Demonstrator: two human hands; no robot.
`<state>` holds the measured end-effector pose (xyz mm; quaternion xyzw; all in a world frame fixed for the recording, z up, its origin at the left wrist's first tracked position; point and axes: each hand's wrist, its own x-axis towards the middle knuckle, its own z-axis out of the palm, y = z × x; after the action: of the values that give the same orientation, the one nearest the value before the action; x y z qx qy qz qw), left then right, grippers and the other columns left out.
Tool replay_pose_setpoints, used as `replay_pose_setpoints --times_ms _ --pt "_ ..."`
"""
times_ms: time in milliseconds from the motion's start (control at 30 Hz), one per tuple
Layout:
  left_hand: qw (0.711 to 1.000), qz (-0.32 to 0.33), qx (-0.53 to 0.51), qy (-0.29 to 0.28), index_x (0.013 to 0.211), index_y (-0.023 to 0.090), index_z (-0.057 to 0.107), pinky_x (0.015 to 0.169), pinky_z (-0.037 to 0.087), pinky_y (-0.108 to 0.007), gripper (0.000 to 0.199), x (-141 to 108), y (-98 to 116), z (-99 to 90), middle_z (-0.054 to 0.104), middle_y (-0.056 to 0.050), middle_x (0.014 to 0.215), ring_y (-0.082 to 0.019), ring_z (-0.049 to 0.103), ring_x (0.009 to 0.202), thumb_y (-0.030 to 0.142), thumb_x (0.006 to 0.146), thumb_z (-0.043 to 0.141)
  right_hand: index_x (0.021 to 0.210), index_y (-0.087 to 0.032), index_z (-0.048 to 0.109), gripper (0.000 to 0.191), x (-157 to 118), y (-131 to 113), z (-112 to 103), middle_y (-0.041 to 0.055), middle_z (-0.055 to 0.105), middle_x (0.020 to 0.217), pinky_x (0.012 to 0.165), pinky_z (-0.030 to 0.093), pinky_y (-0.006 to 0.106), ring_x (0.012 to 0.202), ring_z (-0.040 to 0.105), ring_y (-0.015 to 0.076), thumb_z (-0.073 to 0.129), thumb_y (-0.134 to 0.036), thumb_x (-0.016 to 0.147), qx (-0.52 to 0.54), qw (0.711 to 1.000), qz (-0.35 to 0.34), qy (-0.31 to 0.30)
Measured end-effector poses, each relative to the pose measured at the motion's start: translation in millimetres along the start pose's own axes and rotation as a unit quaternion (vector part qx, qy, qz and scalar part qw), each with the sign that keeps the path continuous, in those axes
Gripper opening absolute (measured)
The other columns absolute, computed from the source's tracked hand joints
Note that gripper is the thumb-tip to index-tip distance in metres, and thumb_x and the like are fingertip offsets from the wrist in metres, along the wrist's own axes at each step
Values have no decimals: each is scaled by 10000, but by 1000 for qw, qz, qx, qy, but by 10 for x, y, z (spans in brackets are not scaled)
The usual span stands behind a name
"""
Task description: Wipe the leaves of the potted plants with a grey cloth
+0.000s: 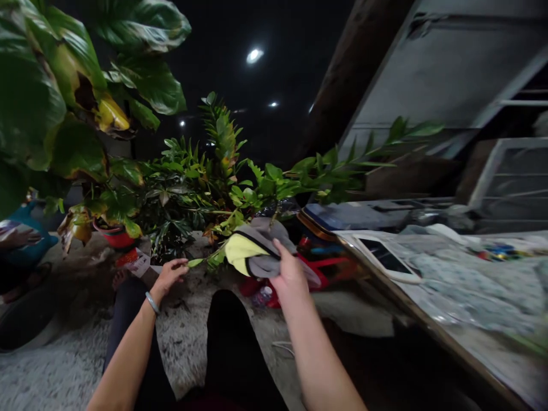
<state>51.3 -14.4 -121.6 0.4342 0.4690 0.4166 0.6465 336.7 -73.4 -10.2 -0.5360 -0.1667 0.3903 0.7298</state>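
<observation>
Forearms [323,354], grey-yellow cloth [254,249] clamped in right hand [291,273], left hand [169,277] apart at leaf [196,262], grip unclear

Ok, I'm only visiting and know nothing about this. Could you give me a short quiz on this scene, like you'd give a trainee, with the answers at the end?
1. Which hand holds the grey and yellow cloth?
2. Fill in the missing word: a bangle circles the ____ wrist.
3. True or false: the white device with the dark screen lies on the floor.

Key:
1. The right hand.
2. Left.
3. False; it lies on the table, over on the right side of the picture.
</observation>
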Motion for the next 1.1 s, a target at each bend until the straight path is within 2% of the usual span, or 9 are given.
replay_pose_setpoints --times_ms 100,233,367,467,633,767,900,1000,1100 --pt "999 -16 -28 -3 1007 137 786 569 456 -242 380 18 -56 20 741 -72 786 -162 643 653 202 644 878 845 -226 741 289 -272 362 234 99 809 824 884 608 521 916 770 345 773 -431 644 -88 986 67 -124" --pt "997 -13 -73 -6 973 113 775 566 467 -247 366 68 -52 -50 734 -66 754 -132 620 573 214 637 878 754 -273 785 151 -872 617 -26 122 819 886 905 593 537 926 761 388 838 -363 644 -177 945 75 -264" --pt "998 -8 -57 4 938 130 775 543 467 -231 336 108 -24 -96 739 -59 747 -133 630 595 225 631 871 887 -207 782 357 -634 344 -235 104 818 883 906 602 522 917 765 358 859 -418 609 -124 986 14 -108" --pt "998 -13 -56 -3 928 135 773 549 474 -238 324 113 -17 -72 751 -68 763 -142 636 613 221 629 861 963 -189 736 450 -169 204 34 74 813 861 848 625 479 887 766 313 830 -402 578 -1 999 -18 30" --pt "997 -28 -70 25 866 159 771 586 509 -265 276 115 -11 -50 749 -50 746 -158 649 625 207 606 852 847 -228 734 328 -465 637 471 75 790 738 767 633 470 775 767 305 737 -509 679 -55 970 139 -191" --pt "997 -42 -59 38 862 183 769 584 524 -253 235 145 3 -120 760 -40 773 -156 658 641 187 635 832 708 -249 771 155 -1178 882 133 80 798 741 761 626 470 754 766 341 822 -346 598 -120 940 160 -278" --pt "997 -51 -45 34 867 176 754 533 503 -241 214 179 14 -170 752 -44 759 -145 640 599 173 662 816 809 -231 785 278 -991 569 -145 98 818 881 856 614 478 876 768 349 834 -413 605 -95 978 84 -166" --pt "997 -54 -44 31 872 169 746 550 507 -248 215 184 19 -159 750 -52 762 -152 652 618 170 668 813 945 -192 753 434 -486 353 96 96 816 964 945 586 462 969 756 318 816 -446 600 2 1000 16 -23" --pt "997 -58 -38 30 867 166 744 586 518 -271 212 168 35 -144 752 -53 756 -164 659 626 193 671 817 914 -177 729 384 -295 463 457 90 801 801 870 610 458 865 762 299 743 -487 688 9 998 44 -42"
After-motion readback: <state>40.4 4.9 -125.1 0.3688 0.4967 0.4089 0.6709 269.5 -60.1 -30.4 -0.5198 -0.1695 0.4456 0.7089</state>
